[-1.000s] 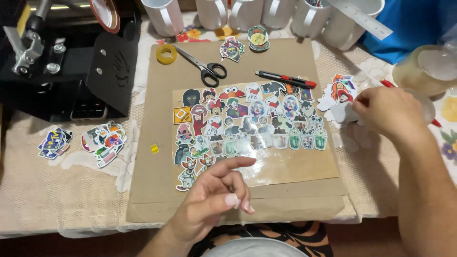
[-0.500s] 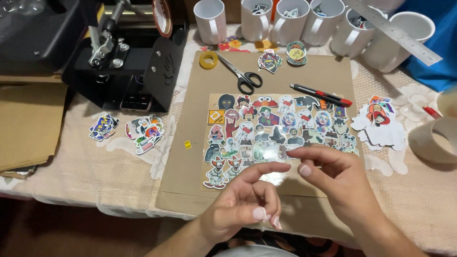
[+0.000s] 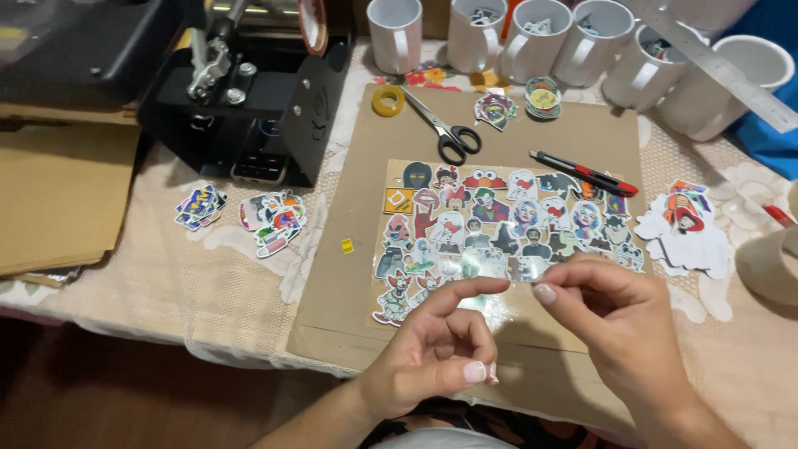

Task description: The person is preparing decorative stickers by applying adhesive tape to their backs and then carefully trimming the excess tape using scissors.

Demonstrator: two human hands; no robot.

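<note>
We hold our left hand [image 3: 436, 357] and our right hand [image 3: 619, 320] close together over the near edge of the glossy clear sheet covered in small colourful cartoon stickers [image 3: 499, 233], which lies flat on a brown cardboard mat [image 3: 349, 291] in the middle of the table. The left hand is loosely curled with its forefinger stretched toward the right; the right pinches thumb to forefinger. The two fingertips almost meet, and we cannot tell whether anything thin sits between them; if something does, it is too small or too clear to see.

We judge the risk lies in that slick film: it catches the light, so an edge is hard to find, and a careless pull could crease the sheet or drag it across the cardboard. A peeled sticker could also fold onto itself or cling to a finger.

Around us the materials vary: black-handled steel scissors [image 3: 449, 133], a red and black utility knife [image 3: 586, 173], a small roll of yellow tape [image 3: 388, 101], smooth white ceramic mugs [image 3: 395, 33], a black metal press [image 3: 249, 100], and loose piles of cut stickers [image 3: 270, 220] on the beige lace cloth [image 3: 166, 291].
</note>
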